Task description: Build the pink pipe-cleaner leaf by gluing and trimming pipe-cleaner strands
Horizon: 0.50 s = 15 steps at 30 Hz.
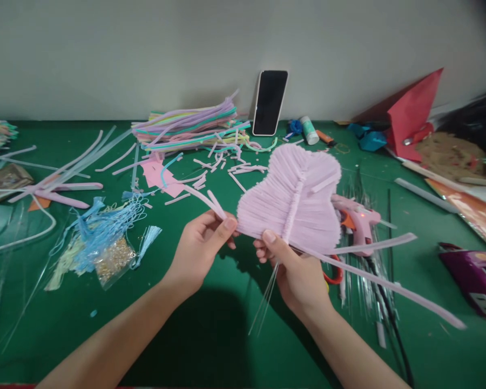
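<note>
A pale lilac leaf-shaped piece [263,208], built from rows of fuzzy pipe cleaners with a thick central rib, is raised above the green table. My left hand [204,237] pinches pipe cleaner ends [204,199] at its lower left corner between thumb and forefinger. At the base of the rib, my right hand [297,270] grips the piece, thumb on top. Two long pipe cleaner tails [397,292] stick out to the right. Thin bare wires [267,302] hang below the right hand. The fingers under the piece are partly hidden.
A pink glue gun [362,224] and red-handled scissors [337,270] lie right of the piece. Bundled pipe cleaners [190,127] and an upright phone [270,102] stand at the back. Blue tassels [105,227] and a bag of gold beads [114,260] lie left; a purple power strip [472,278] sits right.
</note>
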Each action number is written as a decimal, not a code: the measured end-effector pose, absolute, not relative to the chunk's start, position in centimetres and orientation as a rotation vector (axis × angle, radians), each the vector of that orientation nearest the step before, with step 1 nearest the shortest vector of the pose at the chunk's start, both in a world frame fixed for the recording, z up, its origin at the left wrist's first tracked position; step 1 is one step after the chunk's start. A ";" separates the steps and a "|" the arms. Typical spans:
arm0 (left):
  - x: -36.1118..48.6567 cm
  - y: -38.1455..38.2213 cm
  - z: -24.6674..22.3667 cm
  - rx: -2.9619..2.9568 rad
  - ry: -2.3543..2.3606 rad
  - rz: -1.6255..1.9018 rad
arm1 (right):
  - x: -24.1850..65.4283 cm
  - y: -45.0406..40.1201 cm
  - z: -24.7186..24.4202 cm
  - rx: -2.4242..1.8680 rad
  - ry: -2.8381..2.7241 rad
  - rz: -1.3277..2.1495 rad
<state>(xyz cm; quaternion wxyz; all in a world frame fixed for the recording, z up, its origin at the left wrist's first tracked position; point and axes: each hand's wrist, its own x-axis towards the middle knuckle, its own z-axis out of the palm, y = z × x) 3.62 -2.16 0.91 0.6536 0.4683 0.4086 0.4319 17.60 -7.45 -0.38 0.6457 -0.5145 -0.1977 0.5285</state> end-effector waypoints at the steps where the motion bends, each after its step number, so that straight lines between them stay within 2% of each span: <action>1: 3.7 -2.2 0.9 1.015 0.914 0.960 | 17.6 -7.4 -0.3 -1.168 -0.451 1.208; 8: 4.1 -2.3 0.9 0.790 0.838 0.919 | 17.6 -7.4 -0.2 -1.199 -0.469 1.206; 15: 2.4 -1.2 0.9 1.158 0.614 0.876 | 18.1 -7.5 0.2 -1.123 -0.421 1.372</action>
